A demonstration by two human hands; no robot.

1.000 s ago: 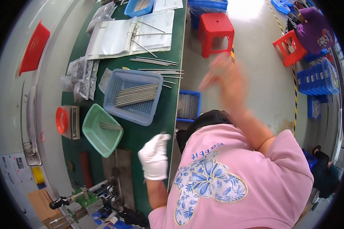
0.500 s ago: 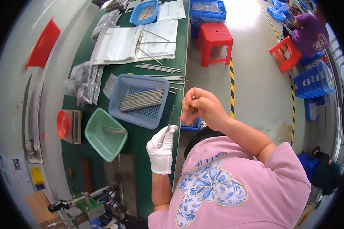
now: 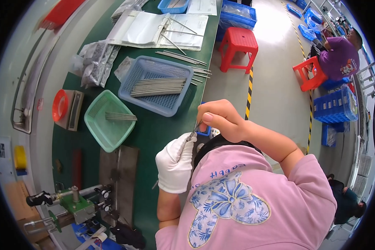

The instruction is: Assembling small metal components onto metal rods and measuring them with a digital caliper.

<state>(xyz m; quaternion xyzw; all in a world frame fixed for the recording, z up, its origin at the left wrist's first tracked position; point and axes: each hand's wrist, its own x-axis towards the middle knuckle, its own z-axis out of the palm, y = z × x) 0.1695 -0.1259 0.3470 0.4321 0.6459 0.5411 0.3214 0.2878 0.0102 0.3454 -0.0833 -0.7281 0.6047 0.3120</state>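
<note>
Nr bench edge (image 3: pixel 212 46) & aisle (image 3: pixel 233 91): hands (image 3: pixel 175 164) (image 3: pixel 225 121) w/ rod (image 3: pixel 194 131)

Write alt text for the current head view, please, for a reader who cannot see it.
A person's white-gloved left hand holds a thin metal rod, with the bare right hand close to its upper end. On the green table are a blue basket and a green basket, both containing rods, and an open binder.

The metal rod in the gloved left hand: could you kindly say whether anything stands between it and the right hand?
Nothing visible does: the right hand is close to the metal rod, whose tip pokes from the left hand.
</note>
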